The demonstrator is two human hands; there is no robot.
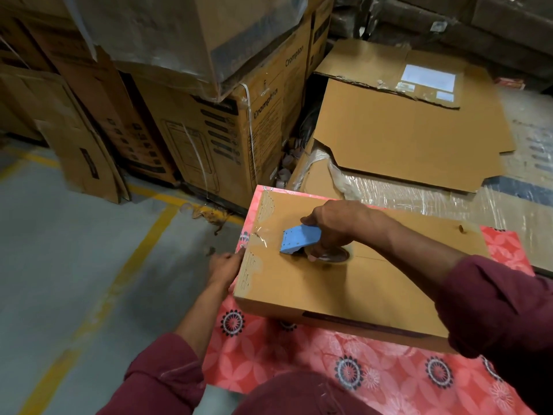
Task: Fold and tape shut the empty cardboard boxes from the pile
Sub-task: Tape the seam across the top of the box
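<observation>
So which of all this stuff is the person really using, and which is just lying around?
Being used:
- cardboard box on the pink patterned cloth
- blue tape dispenser, held in the right hand
- clear tape on the box's end
- left hand, at the box's left edge

Just lying around:
- flattened cardboard sheets
- stacked printed cartons
- scrap on the floor

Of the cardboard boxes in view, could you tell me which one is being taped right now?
The flat brown box on the pink patterned cloth: the right hand runs a blue tape dispenser over it; the others are stacked behind, untouched.
</observation>
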